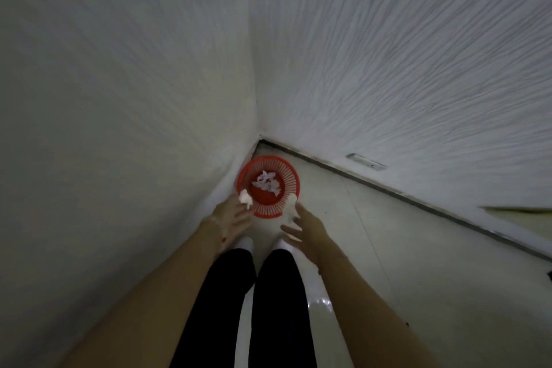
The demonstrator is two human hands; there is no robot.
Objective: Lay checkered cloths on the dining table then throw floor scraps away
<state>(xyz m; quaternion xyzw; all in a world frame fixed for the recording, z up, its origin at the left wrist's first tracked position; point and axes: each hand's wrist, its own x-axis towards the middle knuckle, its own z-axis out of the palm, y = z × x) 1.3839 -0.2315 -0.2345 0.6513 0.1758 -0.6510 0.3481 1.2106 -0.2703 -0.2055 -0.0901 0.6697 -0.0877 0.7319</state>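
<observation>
Left hand (230, 218) stretched forward and down, fingers straight and loosely apart, tips at the near-left rim of the red basket (288, 172); small white scrap (245, 198) right at those fingertips, over the rim, too blurred to tell whether touching skin or clear of it. Right hand (306, 231) held out likewise, fingers spread wide, palm turned inward, gripping nothing; second white scrap (291, 203) just beyond its fingertips, beside the basket's near-right edge, contact again impossible to judge. Basket upright on the pale tiled floor (388, 263), tucked into the corner between the left wall (119, 98) and the right wall (418, 69), both white and textured, very close to the left one. Inside, on the bottom, a loose heap of paper scraps (266, 184), white against the red. Dark skirting strip (388, 190) along the foot of the right wall, and a small pale rectangular plate (366, 161) set low on that wall. Below the hands, two legs in black trousers (277, 308), feet in white (282, 245), planted just short of the basket. Dim light throughout, with a glossy reflection (321, 305) on the tiles beside the right leg
</observation>
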